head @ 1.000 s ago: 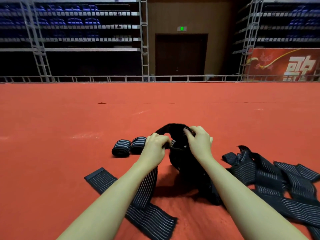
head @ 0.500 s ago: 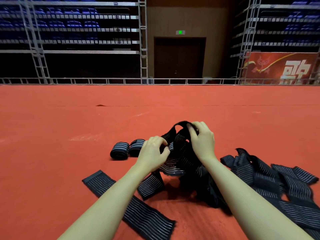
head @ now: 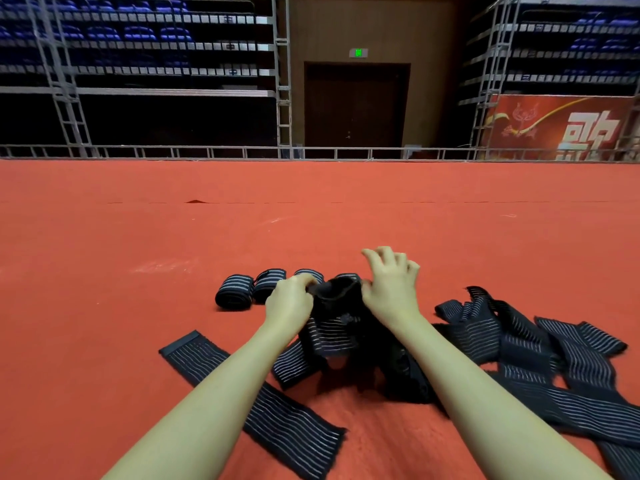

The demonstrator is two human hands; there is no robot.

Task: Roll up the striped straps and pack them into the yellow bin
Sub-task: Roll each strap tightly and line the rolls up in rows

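I hold a black strap with white stripes (head: 332, 336) over the red floor, its top end bunched into a thick dark fold. My left hand (head: 290, 304) pinches that fold at its left side. My right hand (head: 392, 289) is at its right side with the thumb against it and the fingers lifted off, loosely bent. Several rolled straps (head: 233, 295) lie in a row just beyond my left hand. One flat strap (head: 252, 396) stretches under my left forearm. A tangled pile of loose straps (head: 526, 344) lies to the right. No yellow bin is in view.
The red carpet floor (head: 138, 254) runs far ahead to a low metal rail (head: 207, 152). Behind it stand scaffold seating, a dark door (head: 356, 105) and a red banner (head: 561, 126).
The raised strap loop has come down and been folded into a bunch between my hands. My right hand's fingers have let go and lifted. More rolled straps now show behind the hands.
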